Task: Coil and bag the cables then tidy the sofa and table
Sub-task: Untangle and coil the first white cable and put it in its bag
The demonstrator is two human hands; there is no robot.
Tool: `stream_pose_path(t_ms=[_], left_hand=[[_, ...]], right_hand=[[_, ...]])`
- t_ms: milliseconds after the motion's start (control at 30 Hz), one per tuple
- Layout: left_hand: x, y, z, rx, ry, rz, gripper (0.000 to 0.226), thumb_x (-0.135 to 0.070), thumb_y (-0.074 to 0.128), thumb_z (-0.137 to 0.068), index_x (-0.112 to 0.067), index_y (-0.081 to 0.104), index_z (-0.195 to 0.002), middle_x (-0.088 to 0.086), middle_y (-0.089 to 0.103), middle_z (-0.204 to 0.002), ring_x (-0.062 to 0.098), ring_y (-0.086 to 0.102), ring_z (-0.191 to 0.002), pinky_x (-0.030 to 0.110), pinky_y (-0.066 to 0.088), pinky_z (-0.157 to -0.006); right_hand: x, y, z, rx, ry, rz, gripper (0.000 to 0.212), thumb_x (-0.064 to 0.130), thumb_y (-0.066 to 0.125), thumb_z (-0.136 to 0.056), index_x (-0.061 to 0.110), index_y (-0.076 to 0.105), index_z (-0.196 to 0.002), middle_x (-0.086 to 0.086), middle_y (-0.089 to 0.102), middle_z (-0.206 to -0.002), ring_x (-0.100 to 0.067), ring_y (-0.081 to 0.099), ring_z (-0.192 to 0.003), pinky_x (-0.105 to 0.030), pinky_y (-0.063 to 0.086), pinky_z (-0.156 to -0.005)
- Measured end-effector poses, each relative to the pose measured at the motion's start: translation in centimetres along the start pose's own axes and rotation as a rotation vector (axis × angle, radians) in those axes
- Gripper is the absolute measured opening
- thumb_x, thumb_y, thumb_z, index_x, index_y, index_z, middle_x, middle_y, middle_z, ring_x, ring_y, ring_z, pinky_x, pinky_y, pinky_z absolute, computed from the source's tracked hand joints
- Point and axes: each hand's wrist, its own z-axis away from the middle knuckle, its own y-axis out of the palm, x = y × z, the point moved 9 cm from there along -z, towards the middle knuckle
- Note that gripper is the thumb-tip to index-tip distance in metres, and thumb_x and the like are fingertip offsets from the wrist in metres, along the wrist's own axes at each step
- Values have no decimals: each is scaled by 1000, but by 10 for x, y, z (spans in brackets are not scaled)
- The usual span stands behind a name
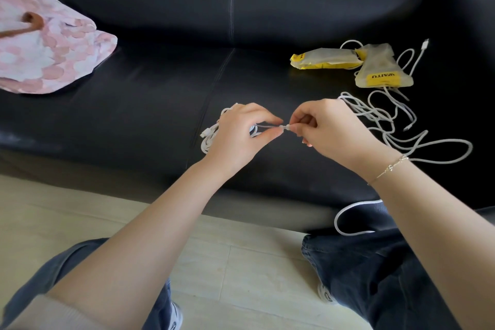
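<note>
Left hand (238, 134) grips a nearly coiled white cable (211, 136) on the sofa (160, 88); right hand (329, 128) pinches its plug. Loose cables (396, 126) sprawl right, near two bags (348, 61), apparently filled; most work remains.

We are reading one word only, "WAITU", in dark letters on a yellow band across the nearer pouch (383, 71), where it is showing upside down to us. This pouch is lying just right of the second pouch (325, 58), whose yellow end is carrying dark print too small for us to make out. Both are lying on the black sofa (166, 83)
</note>
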Motion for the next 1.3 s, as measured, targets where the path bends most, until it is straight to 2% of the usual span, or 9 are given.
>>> stream_pose_path(t_ms=[233, 467, 567, 667, 800, 900, 1067, 1200, 1300], left_hand=[[-4, 3, 0, 7, 75, -137, 11, -34, 63, -89, -30, 70, -82, -21, 60, -84, 4, 52, -80, 43, 41, -89], [31, -9, 10, 18, -4, -204, 15, -32, 62, -87, -23, 73, -86, -10, 66, -95, 15, 53, -95, 31, 28, -91], [32, -8, 12, 40, 1, -200, 11, -29, 65, -87, -22, 74, -89, -9, 66, -97, 15, 53, -96, 33, 31, -94], [33, -4, 14, 65, 15, -181, 6, -22, 70, -89, -19, 74, -91, -7, 65, -99, 18, 54, -94, 33, 39, -91], [32, -1, 16, 98, 35, -209, 5, -23, 70, -89, -19, 73, -91, -11, 63, -103, 15, 54, -96, 38, 45, -88], [32, -2, 18, 87, 31, -208, 4, -21, 71, -89, -18, 73, -91, -10, 63, -105, 16, 54, -97, 38, 45, -88], [30, 0, 18, 97, 29, -209, 7, -19, 69, -90, -15, 74, -92, -7, 64, -105, 18, 53, -97, 38, 45, -87], [34, 0, 18, 105, 2, -180, 8, -18, 67, -91, -14, 73, -95, -8, 61, -109, 17, 50, -102, 32, 42, -89], [37, 0, 20, 113, -9, -145, 7, -18, 68, -91, -15, 73, -95, -9, 60, -110, 17, 50, -104, 29, 41, -89]], right_hand=[[-1, -1, 2, 7, -1, 1, 8, 13, 60, -93, 15, 67, -91, 7, 59, -73, -10, 59, -67, -26, 50, -68], [-18, -16, 2, 9, 79, 30, 11, 17, 63, -93, 18, 62, -82, 6, 60, -69, -12, 60, -65, -26, 49, -66], [-19, -16, 2, 34, 92, -37, 14, 15, 64, -91, 17, 64, -78, 3, 64, -66, -8, 63, -56, -22, 52, -62], [-19, -4, 6, 230, 120, -123, 14, 12, 64, -90, 16, 68, -78, 3, 69, -64, -7, 67, -54, -19, 50, -62], [-34, 21, 16, 535, 148, -17, 14, 19, 60, -90, 20, 73, -84, 2, 73, -79, -14, 71, -77, -28, 56, -78], [-45, 19, -4, 358, 116, 78, 9, 20, 61, -89, 25, 68, -89, 6, 68, -94, -15, 65, -92, -29, 50, -85], [-20, 46, -26, 232, -28, 59, 24, 25, 65, -90, 20, 63, -114, 6, 64, -93, -14, 58, -85, -30, 48, -82], [-2, 58, -38, 122, -89, 99, 16, 25, 61, -94, 15, 67, -105, 6, 60, -87, -17, 58, -82, -27, 46, -74], [2, 55, -47, 39, -49, 4, 13, 21, 63, -92, 13, 71, -99, 6, 62, -81, -15, 61, -77, -29, 53, -78]])
